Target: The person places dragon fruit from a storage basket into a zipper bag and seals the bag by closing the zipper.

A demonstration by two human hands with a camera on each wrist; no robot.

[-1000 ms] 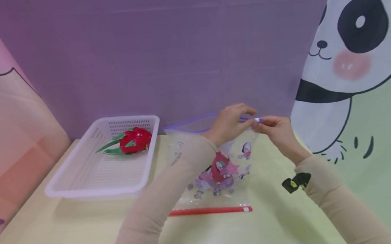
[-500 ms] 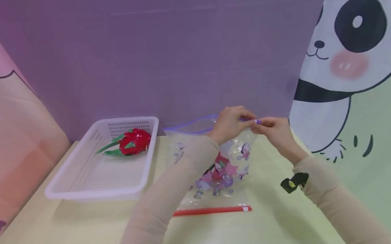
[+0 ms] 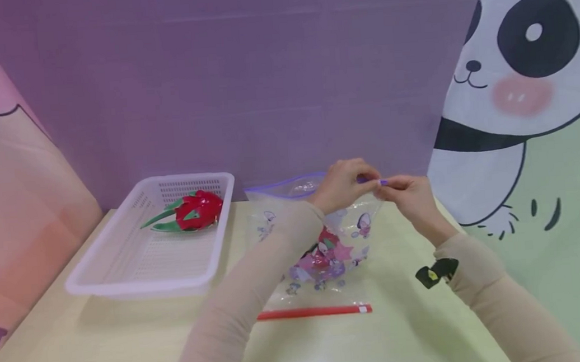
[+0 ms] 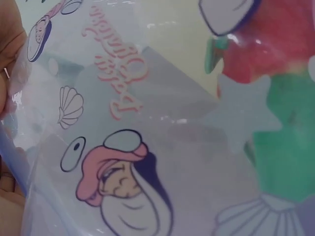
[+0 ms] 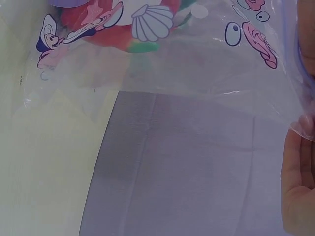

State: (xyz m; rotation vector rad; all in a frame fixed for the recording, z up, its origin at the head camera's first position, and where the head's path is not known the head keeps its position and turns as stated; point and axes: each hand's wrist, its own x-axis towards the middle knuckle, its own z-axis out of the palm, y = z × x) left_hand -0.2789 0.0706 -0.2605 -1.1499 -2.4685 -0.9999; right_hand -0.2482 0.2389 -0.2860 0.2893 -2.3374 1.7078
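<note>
A clear zip bag (image 3: 364, 226) printed with shells and cartoon figures stands upright on the table, its purple zip edge at the top. My left hand (image 3: 343, 184) pinches that edge right of its middle. At the right end of the zip, my right hand (image 3: 412, 195) pinches the corner by a small whitish-purple slider (image 3: 382, 182), fingertips close to the left hand's. The left part of the mouth gapes. Through the film shows a red and green thing (image 4: 288, 132), filling the right side of the left wrist view and partly covered by the prints.
To the left stands a white plastic basket (image 3: 138, 286) with a red dragon fruit (image 3: 202, 210) with green leaves in it. A red zip strip (image 3: 314, 312) with a white slider lies in front of the bag. A purple backdrop (image 3: 243, 83) rises behind the table.
Both hands keep their pinch at the bag's right corner with only slight shifts. The slider stands a little nearer the left fingertips. Basket and dragon fruit stay put.
</note>
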